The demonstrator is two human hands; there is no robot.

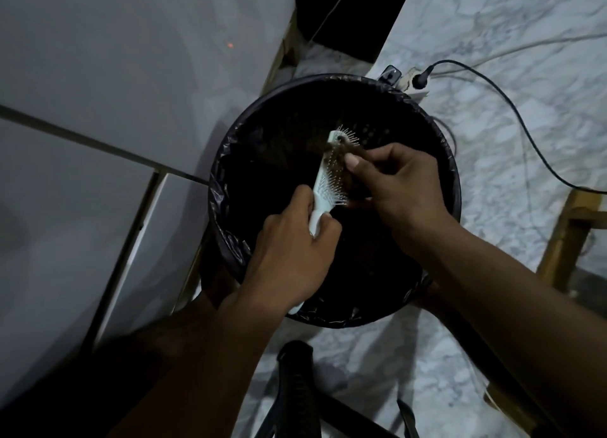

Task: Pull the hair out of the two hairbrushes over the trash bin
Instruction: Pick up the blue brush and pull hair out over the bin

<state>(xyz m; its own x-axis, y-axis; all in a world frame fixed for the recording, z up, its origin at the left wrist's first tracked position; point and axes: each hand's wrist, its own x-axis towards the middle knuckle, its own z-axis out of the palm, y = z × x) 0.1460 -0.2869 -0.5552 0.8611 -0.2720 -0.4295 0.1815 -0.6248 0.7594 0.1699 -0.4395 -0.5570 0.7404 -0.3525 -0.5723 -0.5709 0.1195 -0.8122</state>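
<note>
Hairbrush (328,171), white, metal-pin bristles, was held over the open mouth of the black trash bin (437,135), head pointing away from the person. Dim lighting; bin interior read as near-solid black, contents could not be made out. Only one brush clearly seen. Handle mostly hidden inside the left hand (292,240), fingers curled tight around it. Right hand (400,188) sat against the bristle side, thumb and fingers pinched together on a brownish clump of hair (338,148) near the brush tip; lower fingers hidden behind the brush. Bin had a dark liner, stood on marble-patterned floor (525,125) near a power strip (410,81).
</note>
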